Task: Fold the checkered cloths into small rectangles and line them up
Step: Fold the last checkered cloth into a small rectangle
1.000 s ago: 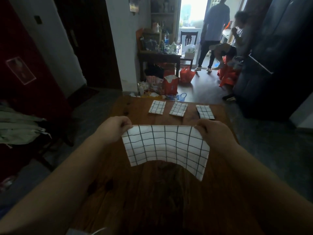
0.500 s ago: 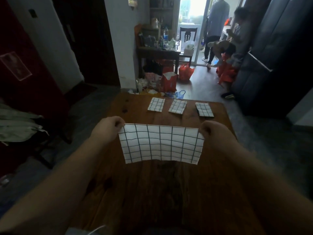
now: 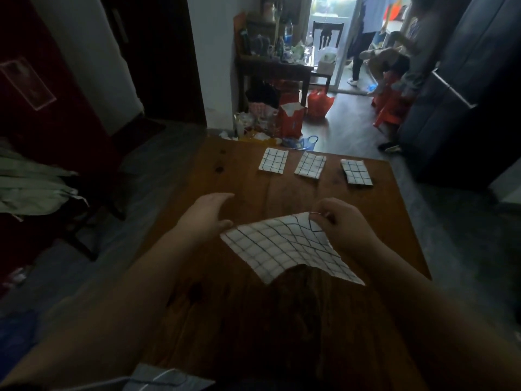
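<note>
Big dark wooden table [image 3: 377, 204] fills the lower half of the view, grain running away from the person. Past its R side stands a tall dark unit [image 3: 465, 80], prob. a cabinet or fridge, can't tell which. On the L, pale garments [image 3: 31, 187] lie heaped over furniture. In the bkgd a cluttered side table [image 3: 273, 66] holds bottles etc., w/ red bags [image 3: 320, 101] on the floor by it, and two people [image 3: 363, 32] are at the bright doorway, one standing, one seated. Both bare forearms reach in from the bottom corners toward the table's middle. Between them is the half-open checkered cloth [image 3: 284, 246], white w/ a dark grid, raised off the wood and tilted. Its top R corner is highest, its near edge sags in an arch, and one corner points down-R. R hand [image 3: 342, 221] pinches that top R corner betw. thumb and fingertips, other fingers curled in. L hand [image 3: 208, 213] is spread flat, fingers straight and stretched fwd over the table, gripping nothing. The cloth's L corner sits just beside the thumb, and can't tell if they touch. Along the table's far edge lie three small folded cloths in a row, apart from each other: L one [image 3: 274, 161], middle one [image 3: 310, 165], R one [image 3: 356, 172], the R one skewed slightly vs the others.
</note>
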Tool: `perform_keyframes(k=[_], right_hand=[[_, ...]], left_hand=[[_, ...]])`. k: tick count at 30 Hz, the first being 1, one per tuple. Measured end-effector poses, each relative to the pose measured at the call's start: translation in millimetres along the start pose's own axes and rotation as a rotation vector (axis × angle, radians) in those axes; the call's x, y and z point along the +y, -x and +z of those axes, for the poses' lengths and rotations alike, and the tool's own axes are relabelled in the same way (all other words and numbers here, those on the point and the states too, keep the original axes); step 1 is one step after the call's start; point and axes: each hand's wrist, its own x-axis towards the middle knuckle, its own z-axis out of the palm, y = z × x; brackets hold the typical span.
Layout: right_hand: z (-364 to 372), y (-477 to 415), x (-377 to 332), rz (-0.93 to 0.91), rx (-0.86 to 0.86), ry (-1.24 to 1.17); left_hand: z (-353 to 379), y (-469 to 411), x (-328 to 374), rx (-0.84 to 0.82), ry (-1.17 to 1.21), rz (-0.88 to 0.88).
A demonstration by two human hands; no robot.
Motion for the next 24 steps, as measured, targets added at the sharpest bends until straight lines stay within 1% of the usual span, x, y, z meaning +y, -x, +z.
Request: perform_keyframes(k=[2,4,8,11,13,19,22,24], right_hand=[[6,0,-16,-0.006,-0.039,-0.016],[13,1,-30,-0.012,-0.08,-0.047],[24,3,-51,-0.049,-0.133,-0.027],[26,6,-61,-0.032,-0.101,-0.065],[27,9,-66,0.013,-0.073,-0.107],[37,13,-70,0.181,-0.01,-0.251],[42,12,-76,0.207,0.017,-0.334],[44,10,-80,0.219,-0.004,-0.398]], left_hand=[[1,2,14,-0.05,0.016,0.171],[6,3,30,-0.108,0.049,0.3],[20,1,44,-0.273,0.297,0.389],[25,1,36,-0.262,0.338,0.46],[25,1,28,-0.243,0.331,0.471],[13,-2,3,-0.276,0.291,0.441],[2,-2,-6,-0.284,0.301,0.424],[-4,-2,-13,-0.275,0.319,0.411]])
